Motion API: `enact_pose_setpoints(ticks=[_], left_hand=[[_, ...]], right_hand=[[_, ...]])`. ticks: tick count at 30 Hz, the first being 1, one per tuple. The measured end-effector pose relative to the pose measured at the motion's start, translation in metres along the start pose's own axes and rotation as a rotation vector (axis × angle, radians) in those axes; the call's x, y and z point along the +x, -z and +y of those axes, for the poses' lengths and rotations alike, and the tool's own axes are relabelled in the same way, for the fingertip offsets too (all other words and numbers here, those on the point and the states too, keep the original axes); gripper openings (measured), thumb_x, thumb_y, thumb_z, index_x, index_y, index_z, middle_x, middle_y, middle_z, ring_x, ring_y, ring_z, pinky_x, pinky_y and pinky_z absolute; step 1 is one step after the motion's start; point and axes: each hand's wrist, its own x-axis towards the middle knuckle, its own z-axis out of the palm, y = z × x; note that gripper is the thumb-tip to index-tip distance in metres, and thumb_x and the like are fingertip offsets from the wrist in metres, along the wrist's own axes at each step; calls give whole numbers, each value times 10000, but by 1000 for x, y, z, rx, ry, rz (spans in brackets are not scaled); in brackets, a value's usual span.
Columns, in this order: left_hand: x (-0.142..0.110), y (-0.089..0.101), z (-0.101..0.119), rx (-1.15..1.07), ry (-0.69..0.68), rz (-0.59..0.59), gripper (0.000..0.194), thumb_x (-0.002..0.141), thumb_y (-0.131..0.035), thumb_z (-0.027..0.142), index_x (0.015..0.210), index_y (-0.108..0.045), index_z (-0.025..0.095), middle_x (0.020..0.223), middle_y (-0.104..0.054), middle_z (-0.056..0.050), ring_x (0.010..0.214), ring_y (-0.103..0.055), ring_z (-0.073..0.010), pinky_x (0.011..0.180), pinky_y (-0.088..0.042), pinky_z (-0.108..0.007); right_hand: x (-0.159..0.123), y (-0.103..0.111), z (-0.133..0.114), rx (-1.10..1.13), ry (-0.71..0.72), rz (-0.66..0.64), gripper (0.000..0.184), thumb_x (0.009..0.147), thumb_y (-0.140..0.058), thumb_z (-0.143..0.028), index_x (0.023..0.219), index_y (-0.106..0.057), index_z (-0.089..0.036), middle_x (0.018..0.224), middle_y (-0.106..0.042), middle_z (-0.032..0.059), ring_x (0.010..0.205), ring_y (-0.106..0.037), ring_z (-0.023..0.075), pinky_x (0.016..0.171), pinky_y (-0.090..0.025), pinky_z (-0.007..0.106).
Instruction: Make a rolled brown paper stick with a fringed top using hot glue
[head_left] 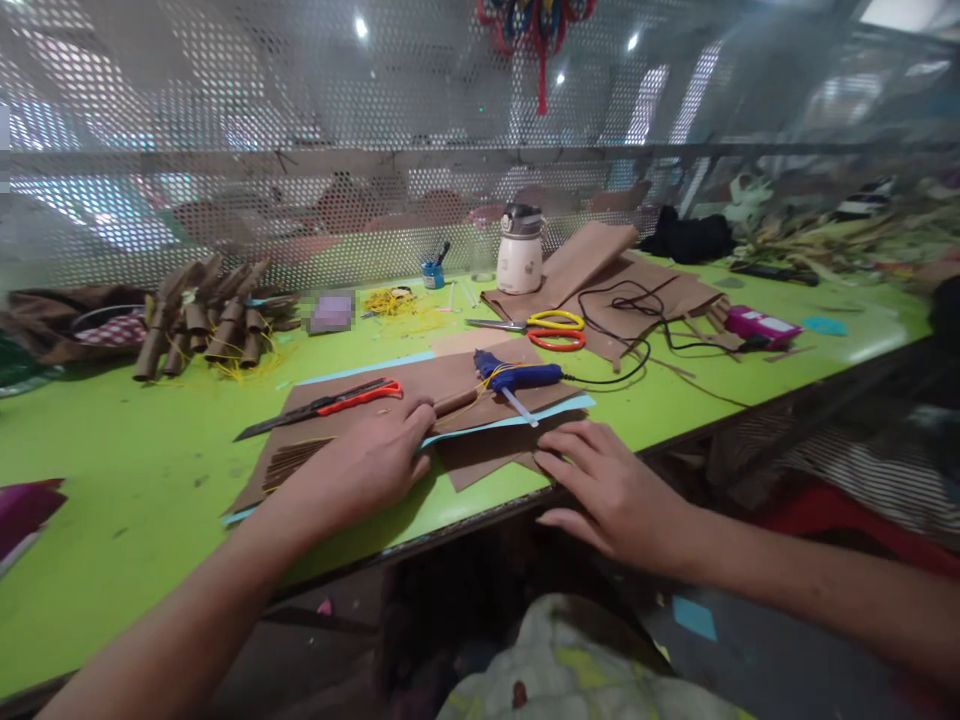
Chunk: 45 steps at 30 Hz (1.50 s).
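Observation:
My left hand lies on layered brown paper with light-blue edging. Its fingers are stretched out and its thumb is apart, near the blue edge. By its fingertips is a thin brown paper roll. My right hand is at the table's front edge, its fingertips at the lower brown sheet and its thumb spread away below. Between and beyond the hands a blue glue gun lies on its side, yellow strands across it. An orange-handled utility knife rests left, above a bundle of thin brown strips.
Scissors with yellow and red handles lie behind the glue gun. A white bottle stands by folded brown paper. A black cable loops rightward. Brown rolled bundles sit back left, before a perforated metal screen.

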Motion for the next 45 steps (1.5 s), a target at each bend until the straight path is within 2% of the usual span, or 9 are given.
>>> enact_pose_setpoints(ticks=[7, 15, 20, 22, 24, 29, 32, 36, 45], left_hand=[[2, 4, 1, -27, 1, -12, 219, 821, -405, 226, 991, -529, 164, 1076, -579, -127, 913, -576, -271, 796, -462, -382], [-1, 8, 5, -89, -28, -32, 199, 837, -474, 393, 861, -529, 203, 1025, -546, -84, 828, -563, -225, 735, -442, -335], [-5, 13, 1, -169, 30, -42, 431, 854, -401, 613, 924, -518, 203, 923, -589, -67, 779, -584, -227, 653, -432, -316], [-5, 9, -4, -204, 97, -12, 385, 913, -327, 537, 1012, -505, 211, 930, -621, -68, 799, -606, -233, 656, -439, -319], [-3, 2, -11, -226, 163, 50, 339, 921, -357, 456, 1130, -476, 217, 1038, -639, -86, 889, -625, -247, 712, -457, -331], [-8, -6, -27, -220, 212, 61, 525, 803, -537, 312, 1307, -412, 231, 1163, -621, -93, 987, -619, -254, 767, -473, -329], [-15, 1, -32, -154, 193, 14, 367, 764, -549, 265, 1130, -552, 230, 1053, -647, -74, 895, -627, -241, 703, -467, -310], [-18, 4, -34, -86, 169, 8, 145, 797, -509, 259, 869, -628, 217, 974, -642, -88, 826, -622, -234, 694, -453, -321], [-10, -7, -28, 125, 126, -21, 222, 842, -388, 146, 855, -607, 183, 871, -658, -96, 740, -602, -229, 634, -423, -324]], right_hand=[[-24, -16, 5, 147, -32, 306, 344, 816, -557, -21, 1109, -613, -193, 1068, -618, 126, 1014, -513, 265, 822, -495, 460], [-23, 38, -14, 302, -108, 365, 292, 813, -584, -58, 1038, -671, -222, 861, -680, 63, 773, -631, 192, 703, -532, 341], [24, 76, 8, 250, -555, 900, 121, 796, -681, -188, 912, -702, -219, 570, -598, -25, 455, -542, 133, 422, -440, 280], [52, 82, 18, 416, -465, 1143, 93, 775, -709, -204, 867, -695, -196, 580, -598, -26, 412, -532, 124, 381, -439, 281], [76, 79, 21, 457, -390, 1191, 142, 790, -694, -190, 931, -688, -203, 666, -647, -2, 503, -609, 154, 432, -495, 302], [91, 48, 1, 394, -127, 913, 269, 777, -675, -98, 1016, -661, -222, 892, -712, 30, 771, -702, 208, 677, -580, 353], [80, 25, -7, 336, 27, 589, 312, 811, -602, -54, 1062, -620, -237, 990, -718, 49, 947, -677, 219, 845, -552, 373], [65, 0, -6, 374, 214, 309, 279, 844, -514, -40, 1073, -579, -186, 1014, -702, 97, 964, -661, 198, 842, -546, 339], [32, -6, -8, 384, 246, 158, 344, 830, -487, -2, 1128, -564, -155, 1061, -671, 127, 1019, -624, 215, 861, -523, 339]])
